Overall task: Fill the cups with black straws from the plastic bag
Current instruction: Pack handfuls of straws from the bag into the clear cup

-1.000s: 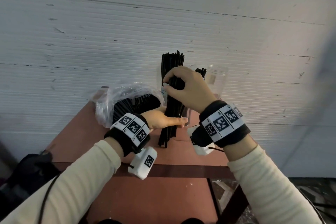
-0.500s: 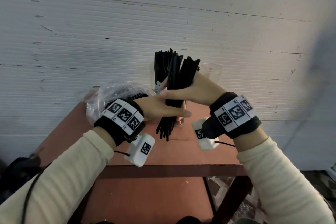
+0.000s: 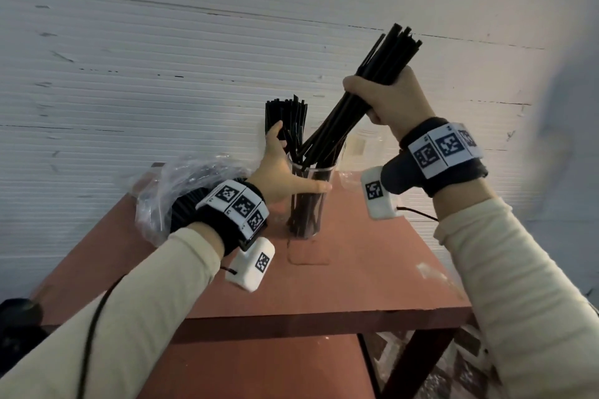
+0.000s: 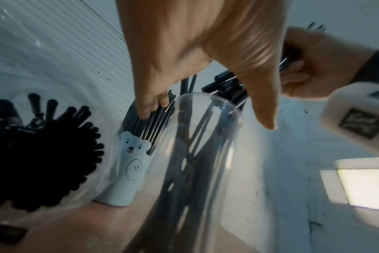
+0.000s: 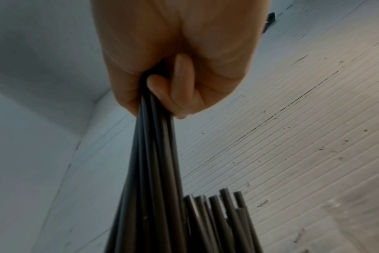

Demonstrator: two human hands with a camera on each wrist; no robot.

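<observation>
My right hand [image 3: 385,97] grips a bundle of black straws [image 3: 366,91] in its fist, seen from below in the right wrist view [image 5: 175,71]. The bundle [image 5: 154,171] tilts left, and its lower ends stand inside a clear cup [image 3: 311,204] on the table. My left hand [image 3: 282,165] is spread. Its thumb lies across the clear cup's [image 4: 206,137] front, and its straight fingers touch upright straws in a pale blue bear cup [image 4: 132,164] behind. The plastic bag [image 3: 181,188] with more black straws [image 4: 43,154] lies at the left.
The reddish table [image 3: 356,269] stands against a white ribbed wall. More clear cups [image 3: 363,149] stand at the back right behind my right wrist. A dark object [image 3: 16,317] sits beyond the table's left edge, and a lower shelf shows below the front edge.
My right hand has lifted the bundle up and to the right and tilted it, with its lower ends now in the clear cup. My left hand left the bundle and went to the cups.
</observation>
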